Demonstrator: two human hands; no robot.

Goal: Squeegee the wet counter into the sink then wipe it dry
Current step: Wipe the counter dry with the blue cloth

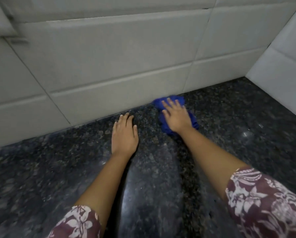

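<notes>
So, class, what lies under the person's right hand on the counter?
A bunched blue cloth lies under the right hand, whose straight fingers press it onto the dark speckled counter. The cloth's middle and the counter beneath are covered, so neither can be seen.

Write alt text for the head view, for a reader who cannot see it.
The right hand presses a crumpled blue cloth against a dark speckled counter, close to the grey tiled wall. The left hand rests flat on the counter beside it, apart from the cloth. Both arms wear floral sleeves.
</notes>
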